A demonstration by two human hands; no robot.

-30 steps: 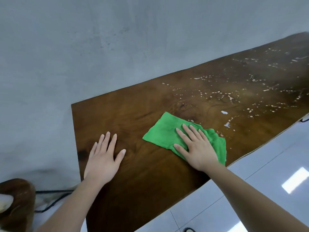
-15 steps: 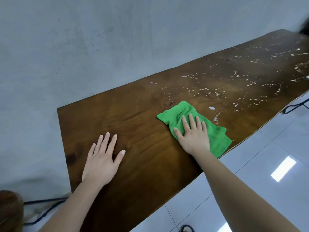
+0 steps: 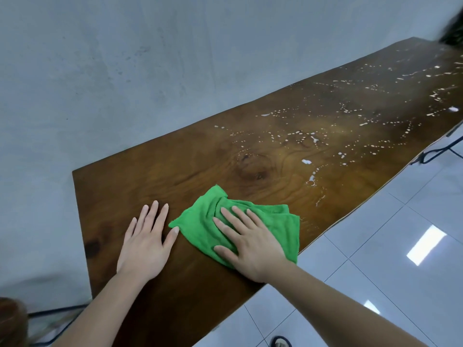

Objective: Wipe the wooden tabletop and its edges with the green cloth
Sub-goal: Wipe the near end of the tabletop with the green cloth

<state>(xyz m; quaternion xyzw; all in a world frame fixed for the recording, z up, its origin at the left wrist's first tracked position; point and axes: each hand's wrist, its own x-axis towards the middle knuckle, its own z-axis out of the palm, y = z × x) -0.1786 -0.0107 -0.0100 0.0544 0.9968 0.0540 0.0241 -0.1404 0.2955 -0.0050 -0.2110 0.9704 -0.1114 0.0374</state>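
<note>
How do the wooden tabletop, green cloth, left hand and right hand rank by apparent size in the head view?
1. wooden tabletop, by far
2. green cloth
3. right hand and left hand: too alike to rank

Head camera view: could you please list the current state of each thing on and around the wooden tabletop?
green cloth: crumpled, flat on the wood, near the front edge
right hand: open, palm pressing the cloth
left hand: open, flat on bare wood, thumb tip at the cloth's corner
wooden tabletop: clean near the hands
white droplets: scattered over the far part, unwiped
</note>
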